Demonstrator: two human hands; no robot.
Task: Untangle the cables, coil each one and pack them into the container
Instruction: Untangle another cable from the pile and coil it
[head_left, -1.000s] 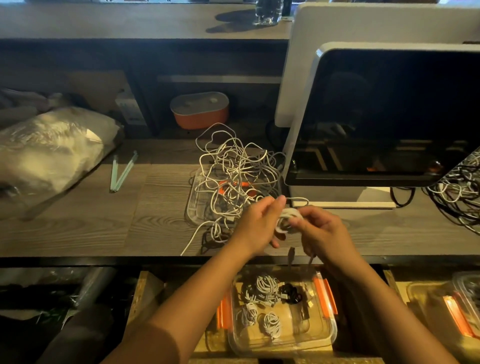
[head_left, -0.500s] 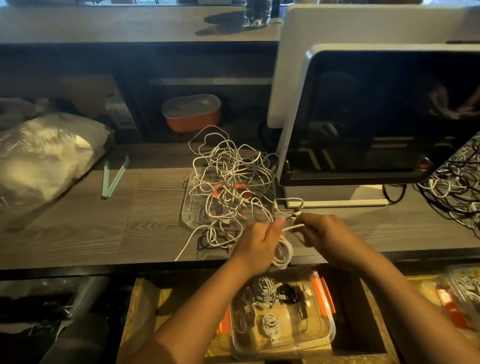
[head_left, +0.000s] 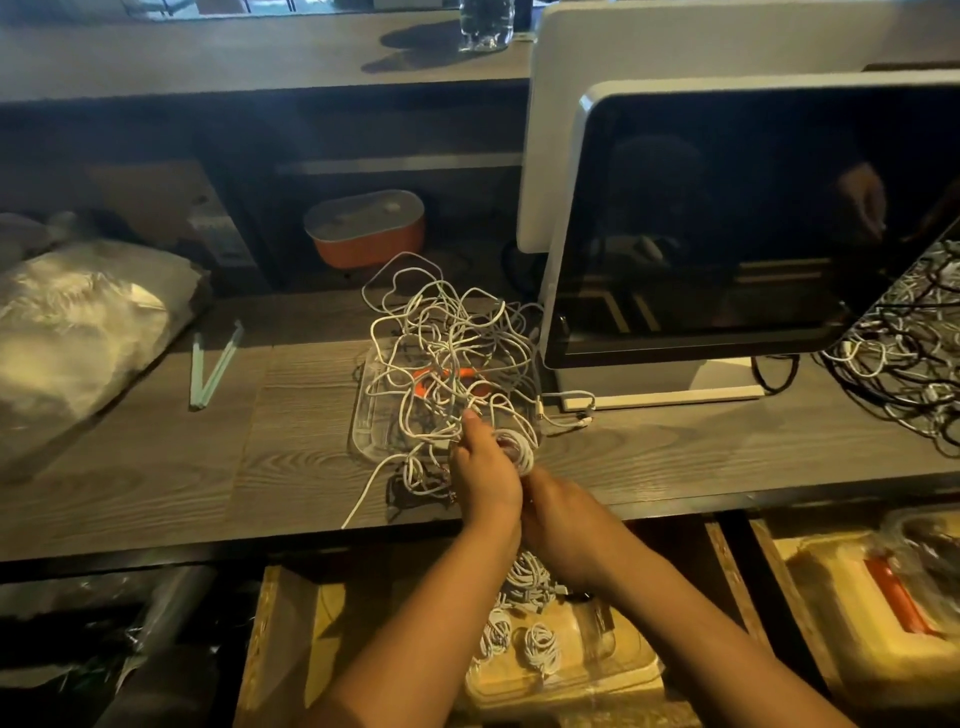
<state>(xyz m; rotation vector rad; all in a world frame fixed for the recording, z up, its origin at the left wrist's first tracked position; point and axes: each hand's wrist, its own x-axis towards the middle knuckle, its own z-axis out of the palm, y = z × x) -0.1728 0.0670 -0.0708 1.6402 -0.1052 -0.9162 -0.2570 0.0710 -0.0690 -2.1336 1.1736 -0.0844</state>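
A coil (head_left: 519, 448) is gripped by the left hand (head_left: 485, 470) beside the tangle (head_left: 447, 353); the grip of the right hand (head_left: 563, 514) cannot be told. Loops could be undone by a snagged tail.

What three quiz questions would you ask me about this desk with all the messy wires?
1. True or false: the tangled cables lie on the desk, left of the monitor.
2. Pick one: where are the finished coils?
A. In the clear container below the desk edge
B. On top of the screen
C. Inside an orange box
3. Short answer: what does the left hand grip?

Key: 1 true. 2 A. 3 a small white coil of cable.
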